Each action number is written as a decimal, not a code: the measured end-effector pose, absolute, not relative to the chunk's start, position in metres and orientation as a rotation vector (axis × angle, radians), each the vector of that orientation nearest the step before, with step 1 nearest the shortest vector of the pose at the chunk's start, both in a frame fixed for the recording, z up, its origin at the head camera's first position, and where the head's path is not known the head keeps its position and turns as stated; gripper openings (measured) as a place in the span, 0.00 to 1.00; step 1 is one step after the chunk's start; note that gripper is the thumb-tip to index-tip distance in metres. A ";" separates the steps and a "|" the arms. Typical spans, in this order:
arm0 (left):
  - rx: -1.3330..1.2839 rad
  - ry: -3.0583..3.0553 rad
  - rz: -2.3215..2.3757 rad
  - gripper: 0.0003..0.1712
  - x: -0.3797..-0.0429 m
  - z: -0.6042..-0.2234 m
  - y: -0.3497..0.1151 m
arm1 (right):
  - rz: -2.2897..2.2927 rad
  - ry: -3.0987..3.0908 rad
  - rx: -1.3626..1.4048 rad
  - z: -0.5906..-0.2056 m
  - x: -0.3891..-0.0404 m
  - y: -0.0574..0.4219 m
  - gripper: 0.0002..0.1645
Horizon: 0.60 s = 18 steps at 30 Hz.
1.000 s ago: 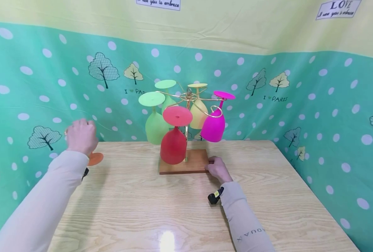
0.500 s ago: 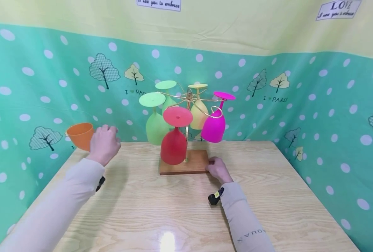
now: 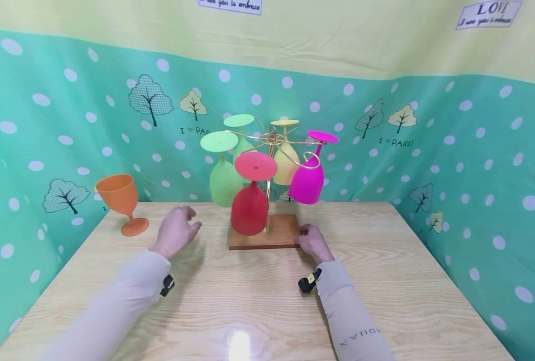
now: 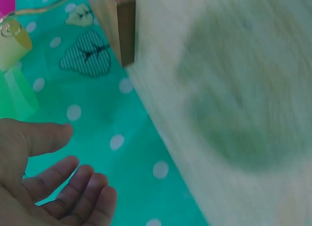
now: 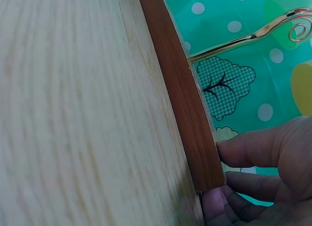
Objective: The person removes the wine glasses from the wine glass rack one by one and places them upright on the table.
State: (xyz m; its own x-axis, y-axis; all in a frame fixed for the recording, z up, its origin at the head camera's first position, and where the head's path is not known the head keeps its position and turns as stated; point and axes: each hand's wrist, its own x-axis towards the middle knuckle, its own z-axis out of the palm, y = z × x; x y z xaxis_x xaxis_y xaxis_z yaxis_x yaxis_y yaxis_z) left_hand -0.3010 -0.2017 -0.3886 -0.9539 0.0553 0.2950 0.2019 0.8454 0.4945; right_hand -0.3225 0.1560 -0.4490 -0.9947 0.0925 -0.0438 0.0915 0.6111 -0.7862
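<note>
Six goblets show: one orange goblet (image 3: 119,194) at the left of the frame, and five in the middle, namely one red goblet (image 3: 249,210), one yellow goblet (image 3: 287,164), one magenta goblet (image 3: 306,184) and two green goblets (image 3: 224,184) (image 3: 243,144). There is one rack (image 3: 287,228) at centre, one table (image 3: 267,301) below, two hands (image 3: 176,231) (image 3: 312,240) lower centre, and two signs (image 3: 231,4) (image 3: 489,15) along the top edge.

Orange goblet (image 3: 119,194), brown rack base (image 3: 284,231), pale-dotted teal cloth (image 3: 335,103)

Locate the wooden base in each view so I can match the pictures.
Head: wooden base below centre, partly hidden by the red goblet.
Left wrist: top edge, left of centre, cut off.
Right wrist: slanting strip from top centre downward.
Shared landmark: gold pole.
</note>
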 end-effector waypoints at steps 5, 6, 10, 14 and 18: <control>-0.175 -2.786 -0.914 0.20 -0.300 -0.400 -0.188 | 1.368 -2.815 -0.166 -0.450 -0.323 0.155 0.30; -0.174 -2.789 -0.946 0.21 -0.299 -0.402 -0.185 | 1.367 -2.816 -0.166 -0.451 -0.323 0.155 0.30; -0.142 -2.794 -1.055 0.20 -0.297 -0.411 -0.174 | 1.375 -2.818 -0.157 -0.454 -0.323 0.153 0.30; -0.110 -2.780 -1.144 0.20 -0.297 -0.417 -0.159 | 1.379 -2.814 -0.172 -0.452 -0.323 0.155 0.30; -0.064 -2.766 -1.234 0.19 -0.297 -0.424 -0.145 | 1.388 -2.822 -0.198 -0.450 -0.321 0.155 0.29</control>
State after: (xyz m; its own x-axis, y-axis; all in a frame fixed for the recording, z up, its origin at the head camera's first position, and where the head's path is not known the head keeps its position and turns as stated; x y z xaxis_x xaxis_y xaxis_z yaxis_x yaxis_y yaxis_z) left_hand -0.2975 -0.1454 -0.4244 -0.9929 -0.0072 0.1189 0.0836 0.6685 0.7390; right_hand -0.3211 0.1549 -0.4499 -0.9920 0.1085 -0.0642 0.1170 0.6041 -0.7883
